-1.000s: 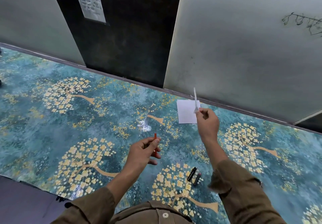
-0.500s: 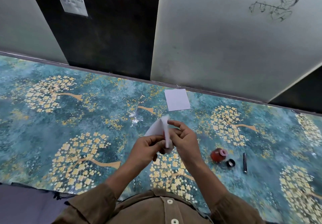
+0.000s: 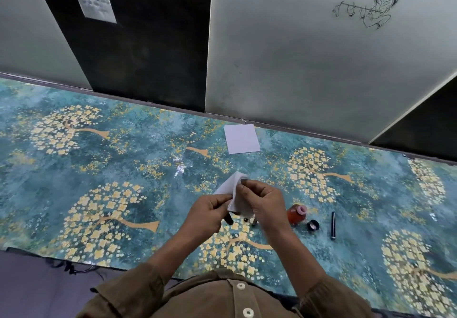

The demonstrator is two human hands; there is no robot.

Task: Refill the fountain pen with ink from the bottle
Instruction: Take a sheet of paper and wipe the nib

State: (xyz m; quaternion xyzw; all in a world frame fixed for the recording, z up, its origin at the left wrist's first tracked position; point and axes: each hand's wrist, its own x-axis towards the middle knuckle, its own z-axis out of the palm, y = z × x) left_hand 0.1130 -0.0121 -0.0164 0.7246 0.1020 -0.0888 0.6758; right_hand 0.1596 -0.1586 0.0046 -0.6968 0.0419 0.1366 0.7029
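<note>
My left hand and my right hand meet above the table, both pinching a folded white tissue. Small dark pieces peek out under the tissue; I cannot tell if they are held or lie on the table. To the right of my right hand stands the red ink bottle, open, with a pink mouth. Its black cap lies beside it. Further right lies a slim black pen part.
A white sheet of paper lies near the table's far edge. The table wears a teal cloth with yellow trees. Wall panels rise right behind the table.
One second ago my hands were apart, the right holding a thin white piece upright, the left a small red-tipped thing. They have come together on the tissue. The view has shifted right.
</note>
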